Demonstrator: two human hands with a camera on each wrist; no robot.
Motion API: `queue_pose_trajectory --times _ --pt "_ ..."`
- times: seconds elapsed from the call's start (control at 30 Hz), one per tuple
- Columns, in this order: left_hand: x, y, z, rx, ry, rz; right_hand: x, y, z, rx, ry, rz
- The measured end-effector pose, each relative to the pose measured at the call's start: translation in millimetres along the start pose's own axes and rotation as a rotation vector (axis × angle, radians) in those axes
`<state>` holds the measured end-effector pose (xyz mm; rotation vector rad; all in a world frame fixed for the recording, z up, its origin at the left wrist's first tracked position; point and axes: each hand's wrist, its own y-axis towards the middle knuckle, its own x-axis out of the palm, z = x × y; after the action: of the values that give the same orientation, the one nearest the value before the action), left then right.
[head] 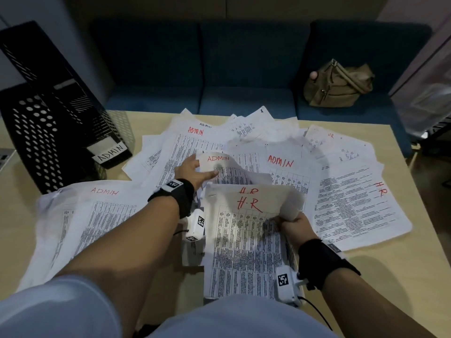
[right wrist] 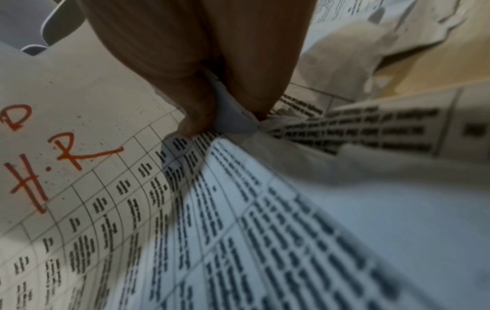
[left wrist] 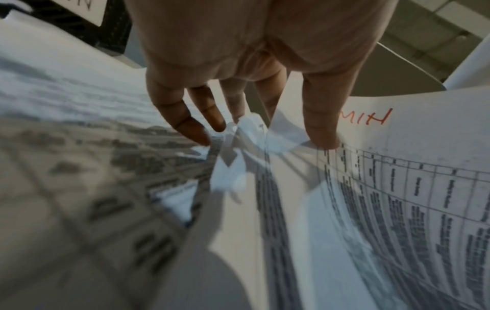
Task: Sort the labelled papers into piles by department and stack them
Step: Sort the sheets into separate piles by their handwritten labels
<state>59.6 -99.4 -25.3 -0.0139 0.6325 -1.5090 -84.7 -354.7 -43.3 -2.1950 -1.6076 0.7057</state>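
Note:
Printed sheets with red labels lie spread over the table [head: 402, 276]. My left hand [head: 195, 172] pinches the top left corner of a curled ADMIN sheet [head: 227, 167] at mid table. In the left wrist view my left hand [left wrist: 265, 136] has its thumb on the face of that ADMIN sheet [left wrist: 411, 178] and its fingers behind it. My right hand [head: 292, 223] pinches the lifted right edge of the H.R sheets [head: 244, 240] in front of me. In the right wrist view my right hand [right wrist: 225, 119] squeezes the H.R sheet [right wrist: 79, 178] between thumb and finger.
A black perforated tray labelled ADMIN [head: 61, 106] stands at the left. An ADMIN pile [head: 97, 215] lies under my left forearm. More H.R sheets [head: 353, 203] lie at the right. A blue sofa [head: 244, 69] with a tan bag [head: 339, 84] stands behind the table.

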Motion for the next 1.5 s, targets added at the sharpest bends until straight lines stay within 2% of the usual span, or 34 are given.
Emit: queue_pose_trajectory --times 0.07,0.13,0.27,0.3,0.33,0.4,0.47,0.53,0.6,0.63,0.7,0.73,0.8,0.83,0.97,1.03,1.1,1.23,1.3,1.37,1.43,1.5 --pt "0.5 4.3 5.4 -0.020 0.015 -0.023 0.2 -1.5 -0.4 -0.006 0.005 0.000" --pt "-0.8 -6.2 20.7 -0.013 0.049 0.033 0.0 -2.8 -0.6 -0.013 0.011 0.005" --pt "4.9 -26.9 40.1 0.112 -0.035 0.075 0.1 0.0 4.2 -0.011 0.023 0.015" --pt "9.0 -34.3 37.2 0.100 -0.122 0.056 0.2 1.1 6.1 -0.010 0.030 0.018" --pt "12.4 -45.1 34.2 0.180 -0.084 0.063 0.8 2.1 7.0 -0.009 0.036 0.023" --pt "16.5 -67.7 30.7 0.401 0.178 0.089 0.8 2.8 8.3 -0.013 0.046 0.032" --pt "17.4 -79.7 16.9 0.551 0.396 -0.004 0.7 2.0 7.8 -0.015 0.052 0.042" --pt "15.3 -90.1 13.1 0.627 0.441 -0.089 1.3 0.1 5.5 -0.016 0.058 0.042" --pt "15.1 -91.1 10.6 0.590 0.376 -0.080 1.5 0.0 4.9 -0.010 0.043 0.046" --pt "14.5 -89.5 11.1 0.475 0.300 -0.051 1.2 1.7 6.8 -0.002 0.026 0.051" --pt "13.7 -77.6 4.1 0.177 -0.001 -0.014 1.2 4.3 9.5 0.011 -0.001 0.064" --pt "13.2 -71.0 1.8 0.072 -0.150 0.010 1.7 4.3 9.3 0.016 -0.006 0.070" --pt "9.2 -52.3 -8.9 -0.078 -0.261 0.068 2.3 2.9 7.6 0.015 -0.015 0.071" --pt "7.4 -49.2 -11.0 -0.101 -0.217 0.078 1.8 1.7 6.5 0.010 -0.016 0.066" --pt "8.2 -43.7 -15.6 -0.045 0.077 0.124 2.3 -3.4 1.3 0.014 0.015 0.051" --pt "10.9 -49.0 -10.6 -0.035 0.084 0.148 3.2 -6.4 -2.7 0.017 0.018 0.056" --pt "14.0 -55.4 -9.7 0.043 0.074 0.146 4.5 -13.2 -9.4 -0.002 0.056 0.047" --pt "21.3 -83.7 -5.6 0.253 0.290 -0.042 6.9 -20.7 -16.1 -0.059 0.099 0.017" --pt "20.7 -90.7 -9.3 0.328 0.382 -0.077 7.6 -20.9 -16.6 -0.071 0.054 0.005" --pt "16.8 -92.0 -10.9 0.303 0.320 -0.020 7.2 -19.9 -16.2 -0.077 0.003 -0.017" --pt "10.1 -92.1 -4.9 0.197 0.146 0.100 7.6 -19.8 -16.8 -0.084 -0.013 -0.017" --pt "-1.6 -92.8 5.3 0.154 0.003 0.216 8.8 -19.5 -17.7 -0.090 -0.006 0.017"
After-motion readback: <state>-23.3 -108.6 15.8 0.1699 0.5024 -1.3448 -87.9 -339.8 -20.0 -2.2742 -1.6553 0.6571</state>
